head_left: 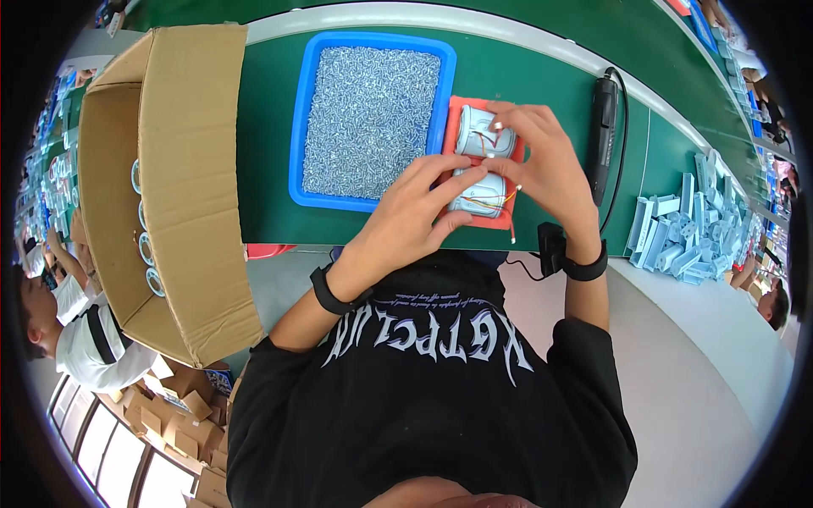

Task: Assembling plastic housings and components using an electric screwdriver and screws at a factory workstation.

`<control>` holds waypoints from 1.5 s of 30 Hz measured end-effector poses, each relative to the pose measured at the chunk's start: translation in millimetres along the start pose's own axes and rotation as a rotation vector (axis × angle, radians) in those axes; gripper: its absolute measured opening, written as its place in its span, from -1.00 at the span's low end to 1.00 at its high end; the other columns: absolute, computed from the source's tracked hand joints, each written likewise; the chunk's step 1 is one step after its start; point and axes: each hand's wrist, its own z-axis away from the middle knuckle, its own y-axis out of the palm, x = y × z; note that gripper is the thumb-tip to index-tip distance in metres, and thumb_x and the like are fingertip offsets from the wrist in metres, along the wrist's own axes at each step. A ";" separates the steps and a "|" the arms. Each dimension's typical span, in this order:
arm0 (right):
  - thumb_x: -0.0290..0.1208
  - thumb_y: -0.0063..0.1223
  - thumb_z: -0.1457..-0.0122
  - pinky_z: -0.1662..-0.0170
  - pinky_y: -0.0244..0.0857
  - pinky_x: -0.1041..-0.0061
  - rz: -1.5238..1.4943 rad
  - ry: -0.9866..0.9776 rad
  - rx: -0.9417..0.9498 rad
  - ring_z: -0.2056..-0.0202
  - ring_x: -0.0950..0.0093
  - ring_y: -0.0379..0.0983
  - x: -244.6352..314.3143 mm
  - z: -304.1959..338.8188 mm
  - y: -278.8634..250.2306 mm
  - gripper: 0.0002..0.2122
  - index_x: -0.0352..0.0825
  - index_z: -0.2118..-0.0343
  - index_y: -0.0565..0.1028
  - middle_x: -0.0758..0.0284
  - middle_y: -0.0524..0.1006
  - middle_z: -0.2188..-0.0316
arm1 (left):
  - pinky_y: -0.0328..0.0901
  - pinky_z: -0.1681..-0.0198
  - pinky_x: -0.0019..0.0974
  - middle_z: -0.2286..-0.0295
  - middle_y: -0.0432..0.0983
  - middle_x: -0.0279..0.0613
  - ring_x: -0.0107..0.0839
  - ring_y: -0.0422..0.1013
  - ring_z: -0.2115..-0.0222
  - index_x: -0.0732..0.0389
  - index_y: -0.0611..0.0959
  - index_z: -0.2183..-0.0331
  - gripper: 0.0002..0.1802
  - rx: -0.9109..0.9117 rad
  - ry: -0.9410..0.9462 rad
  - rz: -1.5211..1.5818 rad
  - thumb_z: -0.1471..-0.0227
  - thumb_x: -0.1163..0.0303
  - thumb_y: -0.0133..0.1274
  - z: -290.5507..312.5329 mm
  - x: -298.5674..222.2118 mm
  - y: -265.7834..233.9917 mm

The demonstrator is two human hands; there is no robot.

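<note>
Two pale grey-white plastic housings with thin coloured wires lie in a red holder [455, 127]. My left hand [412, 203] is at the lower housing [483, 196], its thumb at the near edge and its fingers across the top. At the upper housing [476, 135], my right hand [546, 157] bends round the right side, index finger on top and thumb low by the gap between the two. Red, yellow and white wires [511, 199] hang over the holder's right edge. The fingertips of both hands nearly meet there; what lies under them is hidden.
A blue tray [298, 161] full of small screws stands left of the holder. Farther left is an open cardboard box [195, 169] with white rings. A black electric screwdriver [602, 127] with a cable lies right. Pale plastic parts [686, 229] are heaped at the far right.
</note>
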 end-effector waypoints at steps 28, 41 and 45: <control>-0.44 0.03 -0.01 0.24 0.27 0.27 0.798 0.897 -0.587 0.37 0.15 0.38 -107.5 177.1 -16.5 -0.52 -0.28 -0.06 0.28 0.09 0.42 0.45 | 0.28 0.13 -0.22 0.12 0.32 -0.11 -0.15 0.30 0.16 0.12 0.60 0.18 -0.48 -0.074 0.032 -0.029 0.34 0.55 0.26 -0.1 11.2 18.7; -0.45 0.15 -0.05 0.25 0.22 0.60 -0.296 0.894 -0.551 0.37 0.56 0.32 -62.0 147.3 -54.9 -0.53 -0.22 -0.07 0.34 0.43 0.40 0.44 | 0.25 0.08 -0.24 0.11 0.29 -0.10 -0.19 0.27 0.12 0.12 0.60 0.15 -0.49 -0.051 0.058 -0.149 0.28 0.54 0.23 -3.5 2.4 11.5; -0.43 0.19 -0.06 0.16 0.22 0.61 -0.249 0.775 -0.637 0.28 0.56 0.36 -90.6 159.8 -44.5 -0.49 -0.28 -0.10 0.31 0.38 0.44 0.33 | 0.25 0.09 -0.19 0.13 0.33 -0.08 -0.13 0.28 0.16 0.15 0.58 0.14 -0.53 0.013 -0.038 0.107 0.21 0.49 0.22 -21.7 -3.0 -12.4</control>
